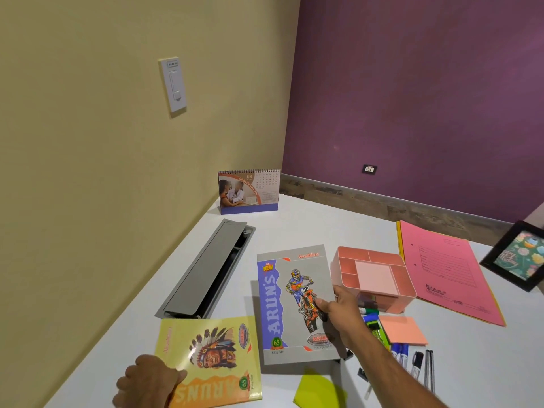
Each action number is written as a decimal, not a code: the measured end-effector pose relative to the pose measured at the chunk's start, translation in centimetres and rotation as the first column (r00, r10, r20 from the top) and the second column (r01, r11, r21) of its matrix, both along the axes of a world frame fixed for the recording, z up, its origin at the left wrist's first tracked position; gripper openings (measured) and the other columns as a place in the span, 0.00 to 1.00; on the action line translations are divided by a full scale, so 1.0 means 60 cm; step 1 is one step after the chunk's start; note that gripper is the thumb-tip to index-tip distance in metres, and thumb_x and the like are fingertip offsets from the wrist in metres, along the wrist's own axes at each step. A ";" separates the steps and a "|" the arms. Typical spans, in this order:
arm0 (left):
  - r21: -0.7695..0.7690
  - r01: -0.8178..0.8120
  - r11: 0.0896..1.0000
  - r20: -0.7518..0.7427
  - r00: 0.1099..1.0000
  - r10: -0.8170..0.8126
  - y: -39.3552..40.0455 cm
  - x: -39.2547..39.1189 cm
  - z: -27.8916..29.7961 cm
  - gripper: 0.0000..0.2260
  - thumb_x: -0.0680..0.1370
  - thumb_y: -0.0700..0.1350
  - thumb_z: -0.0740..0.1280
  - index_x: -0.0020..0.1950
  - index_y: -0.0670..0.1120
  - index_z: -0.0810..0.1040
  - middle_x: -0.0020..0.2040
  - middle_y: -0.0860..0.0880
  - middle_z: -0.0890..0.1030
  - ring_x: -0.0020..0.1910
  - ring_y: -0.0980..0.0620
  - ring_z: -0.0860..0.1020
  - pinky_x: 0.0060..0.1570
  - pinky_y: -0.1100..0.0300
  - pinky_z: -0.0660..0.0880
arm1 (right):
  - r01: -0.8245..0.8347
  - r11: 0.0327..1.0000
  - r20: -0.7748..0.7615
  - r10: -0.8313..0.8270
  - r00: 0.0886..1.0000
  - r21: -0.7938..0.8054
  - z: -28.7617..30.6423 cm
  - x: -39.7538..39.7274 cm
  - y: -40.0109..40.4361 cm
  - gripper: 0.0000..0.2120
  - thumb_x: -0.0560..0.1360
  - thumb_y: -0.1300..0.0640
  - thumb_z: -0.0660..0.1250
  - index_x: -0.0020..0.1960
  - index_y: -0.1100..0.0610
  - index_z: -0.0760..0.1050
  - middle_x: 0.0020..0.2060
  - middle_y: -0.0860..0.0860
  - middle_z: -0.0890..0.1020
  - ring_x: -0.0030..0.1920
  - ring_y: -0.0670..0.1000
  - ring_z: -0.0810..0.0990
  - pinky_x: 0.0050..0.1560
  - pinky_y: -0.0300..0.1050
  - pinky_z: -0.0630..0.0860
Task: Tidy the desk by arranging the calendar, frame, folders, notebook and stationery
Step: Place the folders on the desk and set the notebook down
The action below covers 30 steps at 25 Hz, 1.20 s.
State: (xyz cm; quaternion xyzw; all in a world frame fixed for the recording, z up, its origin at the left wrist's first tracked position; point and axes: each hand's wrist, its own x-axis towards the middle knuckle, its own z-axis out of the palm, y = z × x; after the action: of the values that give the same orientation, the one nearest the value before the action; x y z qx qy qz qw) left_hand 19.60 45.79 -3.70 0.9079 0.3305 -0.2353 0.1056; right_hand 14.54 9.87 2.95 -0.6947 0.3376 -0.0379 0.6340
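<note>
My right hand (pixel 341 316) grips the right edge of a grey notebook (pixel 291 290) with a motorbike rider on its cover, thumb on top; the book casts a shadow and looks slightly raised. At the near left, my left hand (pixel 147 381) holds the lower corner of a yellow notebook (pixel 217 348) lying on the white desk (pixel 323 219). The desk calendar (pixel 248 191) stands upright in the far corner. A pink folder (pixel 450 272) lies on a yellow folder (pixel 399 240) at the right. A black picture frame (pixel 518 257) sits tilted at the right edge, partly cut off.
A pink organiser (pixel 374 275) stands right of the grey notebook. Markers (pixel 371 316), pens (pixel 428 369), pink sticky notes (pixel 403 329) and a green sticky pad (pixel 318 390) lie near my right forearm. A grey cable hatch (pixel 206 269) is set in the desk by the yellow wall.
</note>
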 end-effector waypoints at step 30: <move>-0.185 0.962 0.199 0.775 0.267 -0.573 -0.151 0.032 0.207 0.14 0.72 0.36 0.74 0.52 0.53 0.84 0.48 0.59 0.76 0.48 0.59 0.77 0.41 0.70 0.75 | -0.388 0.915 0.163 0.369 0.915 0.108 0.003 -0.067 -0.033 0.16 0.70 0.72 0.71 0.56 0.61 0.81 0.50 0.60 0.86 0.48 0.59 0.84 0.48 0.57 0.82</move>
State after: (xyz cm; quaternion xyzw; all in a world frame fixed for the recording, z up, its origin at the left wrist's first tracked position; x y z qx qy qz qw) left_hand 21.53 36.73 8.73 0.8608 -0.3568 -0.0785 0.3543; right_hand 10.51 7.87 3.14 -0.6970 0.1532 0.0609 0.6978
